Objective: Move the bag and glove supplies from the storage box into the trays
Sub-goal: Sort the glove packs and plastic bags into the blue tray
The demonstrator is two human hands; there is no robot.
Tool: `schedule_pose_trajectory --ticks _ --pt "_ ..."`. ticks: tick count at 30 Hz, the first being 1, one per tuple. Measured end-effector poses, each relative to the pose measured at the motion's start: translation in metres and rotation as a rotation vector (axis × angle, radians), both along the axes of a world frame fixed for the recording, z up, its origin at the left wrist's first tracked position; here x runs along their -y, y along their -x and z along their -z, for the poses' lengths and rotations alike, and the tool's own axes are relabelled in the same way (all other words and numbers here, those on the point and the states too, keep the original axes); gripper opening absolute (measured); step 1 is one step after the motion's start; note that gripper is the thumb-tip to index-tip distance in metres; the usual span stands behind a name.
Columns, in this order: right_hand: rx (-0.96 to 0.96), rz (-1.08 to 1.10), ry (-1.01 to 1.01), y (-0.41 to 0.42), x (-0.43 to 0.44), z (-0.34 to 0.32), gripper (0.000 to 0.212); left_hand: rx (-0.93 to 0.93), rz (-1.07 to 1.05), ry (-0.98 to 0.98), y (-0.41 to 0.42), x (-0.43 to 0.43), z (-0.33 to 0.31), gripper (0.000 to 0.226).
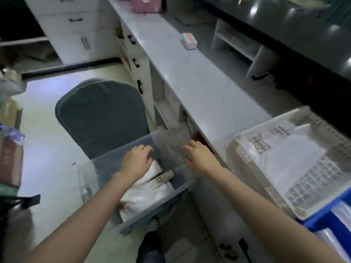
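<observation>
A clear plastic storage box [89, 179] rests on a grey-cushioned chair [100, 114] below the counter. White plastic packets [144, 198] and a small printed roll [167, 175] lie inside it. My left hand [136, 160] reaches down into the box, fingers curled over a white packet; the blur hides whether it grips. My right hand [197, 154] is at the box's far right rim, fingers bent against the wall. On the counter to the right stands a white perforated tray [311, 183] holding white printed bags [284, 149]. A blue tray [326, 219] with clear packets sits at the right edge.
A long grey counter [199, 73] runs away from me, with a small white-and-orange box [189, 40] on it. White drawer cabinets [76, 29] stand at the back. Boxes and bottles crowd the left edge [11, 141]. My dark shoe [150, 243] is on the floor below.
</observation>
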State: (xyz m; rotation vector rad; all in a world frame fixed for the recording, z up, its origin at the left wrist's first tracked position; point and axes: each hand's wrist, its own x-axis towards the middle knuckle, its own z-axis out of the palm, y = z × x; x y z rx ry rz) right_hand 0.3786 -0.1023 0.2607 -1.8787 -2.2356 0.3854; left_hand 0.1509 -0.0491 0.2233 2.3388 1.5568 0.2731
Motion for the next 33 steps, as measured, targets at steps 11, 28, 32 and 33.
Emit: schedule_pose_trajectory --ticks 11,28,32,33 --pt "0.004 -0.134 0.448 0.118 -0.091 0.170 0.037 -0.100 -0.165 0.448 0.120 -0.017 0.166 0.037" --pt "0.078 -0.213 0.707 0.192 -0.075 0.352 0.071 -0.470 -0.032 0.504 0.133 -0.031 0.322 0.035" --pt "0.096 -0.252 0.576 0.196 -0.068 0.354 0.056 -0.319 -0.033 0.505 0.125 -0.034 0.310 0.025" --pt "0.084 -0.255 0.560 0.196 -0.067 0.353 0.048 -0.274 -0.013 0.501 0.122 -0.032 0.305 0.026"
